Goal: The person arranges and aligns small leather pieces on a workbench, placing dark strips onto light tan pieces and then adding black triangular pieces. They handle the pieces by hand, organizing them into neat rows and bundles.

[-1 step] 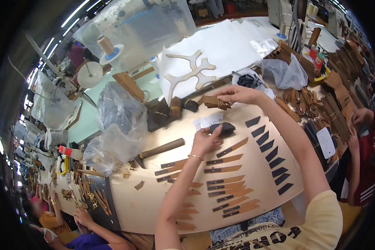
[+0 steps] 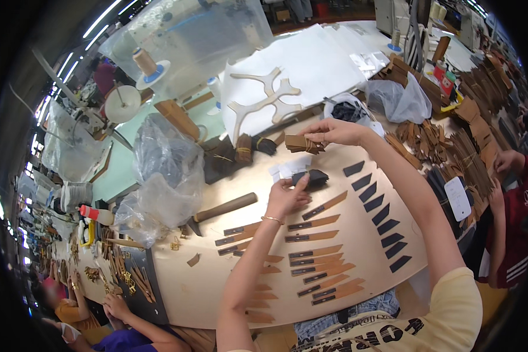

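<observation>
My right hand pinches a small bundle of brown leather pieces tied with a band, raised over the far part of the table. Below it, my left hand is closed on a stack of black pieces, thumb on top. White paper slips lie just beyond the left hand. Between my forearms, tan leather strips with dark ends are laid out in rows. A slanting column of black pieces lies beside my right arm.
A hammer and plastic bags lie left of my hands. Dark and brown bundles sit at the table's far side. Piled brown leather stands to the right. Co-workers' hands work at the right edge and lower left.
The whole view has shifted very slightly. Both hands keep their grip and nearly the same place.
</observation>
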Demonstrator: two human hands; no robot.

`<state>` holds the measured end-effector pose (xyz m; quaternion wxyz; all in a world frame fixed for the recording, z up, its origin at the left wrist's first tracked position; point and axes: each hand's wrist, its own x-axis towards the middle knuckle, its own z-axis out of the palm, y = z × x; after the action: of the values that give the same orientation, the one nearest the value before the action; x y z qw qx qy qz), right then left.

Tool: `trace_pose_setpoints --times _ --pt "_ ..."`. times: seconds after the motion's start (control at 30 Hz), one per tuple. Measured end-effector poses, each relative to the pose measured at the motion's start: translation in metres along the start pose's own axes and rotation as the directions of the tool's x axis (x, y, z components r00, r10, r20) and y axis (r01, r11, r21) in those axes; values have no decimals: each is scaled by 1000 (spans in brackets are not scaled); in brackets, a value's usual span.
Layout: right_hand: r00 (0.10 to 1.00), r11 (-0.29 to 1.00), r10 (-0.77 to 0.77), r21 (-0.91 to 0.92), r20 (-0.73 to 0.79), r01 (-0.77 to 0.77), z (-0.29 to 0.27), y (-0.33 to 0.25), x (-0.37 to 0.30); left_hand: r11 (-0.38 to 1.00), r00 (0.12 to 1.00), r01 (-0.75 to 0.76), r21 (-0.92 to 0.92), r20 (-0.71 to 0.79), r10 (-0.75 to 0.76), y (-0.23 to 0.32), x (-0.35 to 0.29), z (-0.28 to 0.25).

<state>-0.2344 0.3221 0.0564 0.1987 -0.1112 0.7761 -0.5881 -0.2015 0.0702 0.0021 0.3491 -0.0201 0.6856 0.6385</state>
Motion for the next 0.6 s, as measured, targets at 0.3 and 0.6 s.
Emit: trace_pose_setpoints --times 0.3,0.6 --pt "994 977 106 185 14 -107 8 13 -18 772 918 -280 571 -76 389 -1 -11 -6" --pt "992 987 -122 99 -31 125 13 26 -18 627 811 -512 587 91 578 -6 -9 -4"
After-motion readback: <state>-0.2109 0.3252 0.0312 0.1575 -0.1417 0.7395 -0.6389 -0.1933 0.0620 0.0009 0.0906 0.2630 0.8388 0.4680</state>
